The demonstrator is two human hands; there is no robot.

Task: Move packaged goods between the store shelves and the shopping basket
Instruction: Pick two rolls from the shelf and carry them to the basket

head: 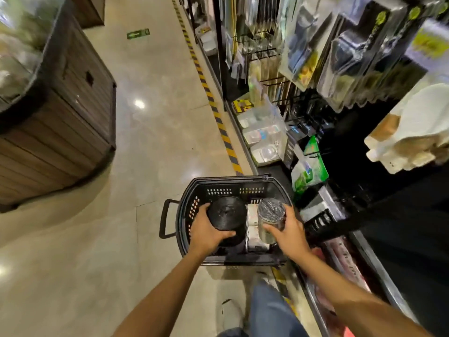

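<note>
Head view: a black plastic shopping basket (228,180) stands on the pale glossy floor (150,142) at 6 o'clock of the frame. Its walls are pierced with rows of small holes, and a loop handle (166,218) juts from its 9 o'clock side. Both hands reach inside its rim.

The left hand (209,233) grips a black cylinder (227,211) in the basket's left half. The cylinder is seen end-on: matte, wrapped in wrinkled dark film, with a round flat top. The fingers curl over its 9 o'clock edge and the thumb clamps its 6 o'clock side.

The right hand (290,235) holds a clear jar (271,211) in the right half, at 3 o'clock from the black cylinder. The jar has a silvery, crinkled round top and a pale see-through wall. The thumb presses its 7 o'clock side and the fingers wrap its 3 o'clock side.

Whether either item rests on the basket's bottom or is lifted cannot be told. A whitish flat package (254,231) lies between them.

The store shelves (379,268) run from 12 to 4 o'clock. They are hung with blurred blister packs (352,57), and a green pouch (312,166) hangs just beyond the basket at its 2 o'clock. Yellow-and-black striped tape (213,108) edges the shelf base. A wooden-slat display (68,113) stands at 9 o'clock.
</note>
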